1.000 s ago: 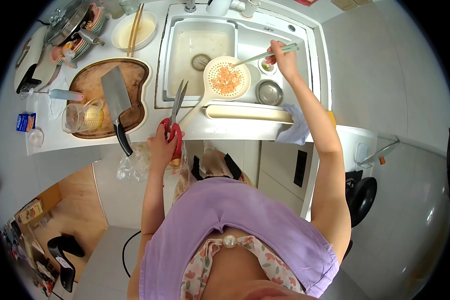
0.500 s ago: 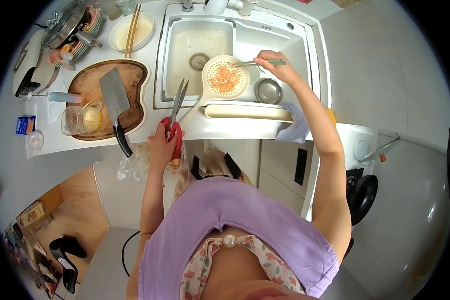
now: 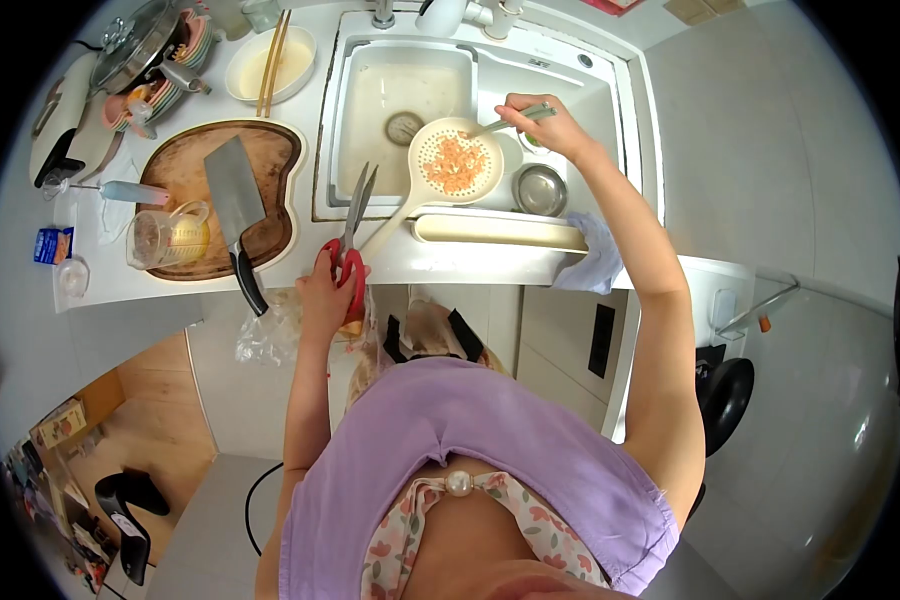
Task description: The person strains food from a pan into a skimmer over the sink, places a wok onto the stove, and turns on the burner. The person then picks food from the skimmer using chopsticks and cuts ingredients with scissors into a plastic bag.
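My right hand (image 3: 544, 122) is closed around the grey-green handle of a utensil (image 3: 510, 123), its tip at the rim of a cream slotted strainer spoon (image 3: 419, 183). Small orange-pink food pieces (image 3: 454, 165) lie in the strainer's bowl, above the divider of the sink (image 3: 355, 100). My left hand (image 3: 327, 297), at the counter's front edge, grips red-handled scissors (image 3: 349, 245) with blades apart and pointing up. Close beside it, the strainer's long handle reaches the counter edge; whether my fingers touch it I cannot tell. A small metal bowl (image 3: 541, 190) sits right of the strainer.
Left on the counter, a cleaver (image 3: 234, 195) lies across a wooden cutting board (image 3: 170, 150), its handle past the edge. A measuring jug (image 3: 165, 237) stands there too. Behind is a white bowl (image 3: 305, 75) with chopsticks (image 3: 273, 65). A cloth (image 3: 595, 250) hangs at the sink's front.
My right hand and the utensil have shifted slightly left and away from me. The left hand stays in place with the scissors. The whole view has moved a little.
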The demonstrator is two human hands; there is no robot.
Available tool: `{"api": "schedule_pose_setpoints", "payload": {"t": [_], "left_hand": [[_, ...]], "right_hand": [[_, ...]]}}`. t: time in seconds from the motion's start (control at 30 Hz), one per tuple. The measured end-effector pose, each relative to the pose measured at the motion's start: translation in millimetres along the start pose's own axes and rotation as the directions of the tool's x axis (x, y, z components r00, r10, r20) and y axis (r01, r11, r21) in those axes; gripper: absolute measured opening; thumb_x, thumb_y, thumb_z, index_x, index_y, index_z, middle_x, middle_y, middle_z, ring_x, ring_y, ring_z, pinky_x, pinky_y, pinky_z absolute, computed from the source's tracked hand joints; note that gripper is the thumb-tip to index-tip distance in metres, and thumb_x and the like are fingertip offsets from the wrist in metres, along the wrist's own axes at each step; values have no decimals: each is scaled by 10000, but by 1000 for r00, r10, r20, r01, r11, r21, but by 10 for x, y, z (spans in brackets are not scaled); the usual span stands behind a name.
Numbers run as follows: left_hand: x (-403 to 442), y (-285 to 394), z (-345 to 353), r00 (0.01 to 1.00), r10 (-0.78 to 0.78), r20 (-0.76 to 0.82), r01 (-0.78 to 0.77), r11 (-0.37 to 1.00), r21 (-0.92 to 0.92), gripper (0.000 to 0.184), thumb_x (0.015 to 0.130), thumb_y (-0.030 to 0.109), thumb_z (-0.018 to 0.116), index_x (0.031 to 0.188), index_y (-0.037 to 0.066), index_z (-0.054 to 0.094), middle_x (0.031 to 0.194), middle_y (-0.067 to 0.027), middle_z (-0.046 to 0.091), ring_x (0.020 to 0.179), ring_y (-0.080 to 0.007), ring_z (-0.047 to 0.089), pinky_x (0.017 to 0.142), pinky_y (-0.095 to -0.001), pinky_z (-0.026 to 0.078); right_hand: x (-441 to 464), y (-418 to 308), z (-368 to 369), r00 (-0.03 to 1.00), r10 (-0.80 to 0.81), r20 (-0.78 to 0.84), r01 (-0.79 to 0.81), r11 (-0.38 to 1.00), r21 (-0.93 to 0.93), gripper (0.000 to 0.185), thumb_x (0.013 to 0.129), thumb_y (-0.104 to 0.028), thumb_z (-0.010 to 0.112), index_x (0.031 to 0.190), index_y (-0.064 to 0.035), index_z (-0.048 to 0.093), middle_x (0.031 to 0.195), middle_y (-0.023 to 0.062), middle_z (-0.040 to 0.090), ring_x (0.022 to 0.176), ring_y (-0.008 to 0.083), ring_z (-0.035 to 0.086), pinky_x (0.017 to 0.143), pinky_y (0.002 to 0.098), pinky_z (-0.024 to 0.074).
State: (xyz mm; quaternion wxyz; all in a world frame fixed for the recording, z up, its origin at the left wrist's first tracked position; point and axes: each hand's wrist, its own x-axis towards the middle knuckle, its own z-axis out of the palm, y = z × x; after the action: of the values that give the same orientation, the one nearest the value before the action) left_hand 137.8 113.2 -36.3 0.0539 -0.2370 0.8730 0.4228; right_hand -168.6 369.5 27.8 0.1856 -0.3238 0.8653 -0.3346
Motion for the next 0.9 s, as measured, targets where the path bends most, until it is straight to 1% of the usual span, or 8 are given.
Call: {"api": "schedule_pose_setpoints", "payload": {"t": [0.1,0.2,0.3,0.47,0.6,0.7,0.8,0.9], "left_hand": [[16,-135,85,941,268,-206,-244,961,133,415,779,286,677,1106,63,549,687,-53,586,536,-156,485,593,-295,406],[4,-107,54,968,190,-165,-185,982,46,414,779,280,676,1106,61,547,669,-54,583,518,-164,482,575,-296,413],[5,-92,12,1000,14,-10,-14,1000,-27,474,768,325,659,1135,77,491,862,-56,607,669,-199,552,774,-330,273],[-4,-88,6,999,29,-13,-29,999,-16,457,772,308,653,1134,83,491,872,-61,612,687,-198,567,779,-331,275],[-7,-32,-4,999,45,-16,-45,999,-13,447,772,311,652,1121,81,493,864,-60,613,686,-200,569,778,-330,279],[28,55,-18,998,41,40,-41,999,13,443,769,332,658,1098,80,499,849,-51,611,667,-198,561,758,-335,277],[66,75,35,986,166,-22,-165,985,45,445,764,355,664,1076,82,503,837,-44,611,659,-194,557,739,-340,270],[66,104,49,982,184,-28,-183,982,41,459,760,372,668,1077,84,503,844,-39,615,662,-190,559,729,-344,265]], "right_hand": [[-42,37,64,993,40,-111,-34,998,61,337,893,-340,523,736,-43,547,584,43,516,524,139,455,542,282,403],[-90,143,94,974,95,-206,-53,979,198,340,895,-331,521,728,-37,557,620,29,569,515,108,497,514,256,412],[-145,212,68,950,165,-264,-61,929,365,350,896,-326,515,725,-25,567,645,49,603,504,91,519,487,232,410],[-190,343,26,834,399,-380,-125,810,574,320,893,-277,499,755,-1,580,612,119,614,475,115,550,454,222,415],[-240,512,10,666,679,-309,-259,598,758,278,882,-227,473,797,17,577,621,145,625,464,136,554,447,224,414],[-306,616,27,632,739,-236,-285,504,815,280,886,-238,475,809,11,576,627,127,624,480,130,552,463,230,418],[-375,540,145,742,586,-325,-243,687,685,299,897,-263,488,795,2,582,628,91,618,499,107,534,480,225,409],[-432,382,206,859,403,-315,-123,760,638,326,907,-291,498,784,-4,590,627,61,607,512,85,513,490,215,395]]}}
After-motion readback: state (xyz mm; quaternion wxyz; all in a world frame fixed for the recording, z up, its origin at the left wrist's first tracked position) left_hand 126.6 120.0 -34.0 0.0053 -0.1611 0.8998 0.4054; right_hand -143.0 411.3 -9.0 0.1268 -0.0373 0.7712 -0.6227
